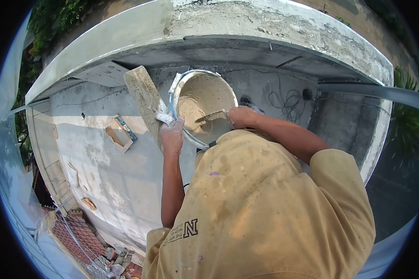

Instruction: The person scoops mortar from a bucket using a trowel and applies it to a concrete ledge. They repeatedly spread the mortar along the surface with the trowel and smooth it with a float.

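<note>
The left hand [172, 135] is closed around the lower end of a long wooden float board [145, 98], fingers wrapped tight on it together with a crumpled scrap of plastic, and the board slants up and away toward the underside of the concrete ledge [246, 28]. The board's face is caked with dried mortar. Just beside it, touching the left hand's knuckles, sits 1 white plastic bucket [205, 100], tilted toward the person so that its mouth shows; a blue hoop handle runs along its near rim. The bucket holds wet tan mortar [195, 109]. The right hand [241, 116] reaches over the bucket's right rim, fingers shut on the handle of a trowel [212, 116], whose blade lies flat inside the bucket on the mortar. Both forearms come out of a tan, mortar-spotted shirt [260, 204] that fills the lower right of the view. Far below, on the grey concrete slab [102, 162], near its left edge, lies an open small wooden box [121, 135], well apart from both hands. A tangle of thin wire [286, 100] lies on the slab right of the bucket.
</note>
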`<state>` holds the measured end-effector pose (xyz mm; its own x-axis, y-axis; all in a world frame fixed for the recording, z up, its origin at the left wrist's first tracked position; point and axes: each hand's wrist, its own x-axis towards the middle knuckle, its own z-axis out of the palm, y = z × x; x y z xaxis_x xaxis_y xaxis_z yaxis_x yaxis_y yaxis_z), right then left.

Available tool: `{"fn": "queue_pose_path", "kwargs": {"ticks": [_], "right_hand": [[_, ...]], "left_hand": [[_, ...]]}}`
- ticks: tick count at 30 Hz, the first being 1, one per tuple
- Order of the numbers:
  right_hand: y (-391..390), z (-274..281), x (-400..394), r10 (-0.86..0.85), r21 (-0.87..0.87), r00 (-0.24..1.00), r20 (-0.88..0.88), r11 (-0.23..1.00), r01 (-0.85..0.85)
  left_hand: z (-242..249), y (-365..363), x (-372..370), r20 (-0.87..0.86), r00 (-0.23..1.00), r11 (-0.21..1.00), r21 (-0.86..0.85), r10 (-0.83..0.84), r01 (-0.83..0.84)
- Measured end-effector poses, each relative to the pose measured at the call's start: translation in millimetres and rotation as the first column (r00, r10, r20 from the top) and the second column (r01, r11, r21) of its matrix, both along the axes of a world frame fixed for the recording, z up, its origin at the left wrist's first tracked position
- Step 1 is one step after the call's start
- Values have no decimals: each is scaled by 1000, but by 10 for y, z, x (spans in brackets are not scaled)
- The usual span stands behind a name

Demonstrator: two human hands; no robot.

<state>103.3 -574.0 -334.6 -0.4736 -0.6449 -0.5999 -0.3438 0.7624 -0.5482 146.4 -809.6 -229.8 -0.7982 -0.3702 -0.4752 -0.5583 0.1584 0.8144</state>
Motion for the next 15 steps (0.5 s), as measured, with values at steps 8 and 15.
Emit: {"fn": "queue_pose_path", "kwargs": {"ticks": [8, 15], "right_hand": [[61, -150, 38, 46, -166, 998, -40, 985, -52], [-28, 293, -447, -278, -33, 930, 239, 955, 294]], "left_hand": [[-11, 288, 72, -65, 994, 996, -35, -84, 82], [-73, 335, 123, -45, 999, 993, 116, -20, 25]]}}
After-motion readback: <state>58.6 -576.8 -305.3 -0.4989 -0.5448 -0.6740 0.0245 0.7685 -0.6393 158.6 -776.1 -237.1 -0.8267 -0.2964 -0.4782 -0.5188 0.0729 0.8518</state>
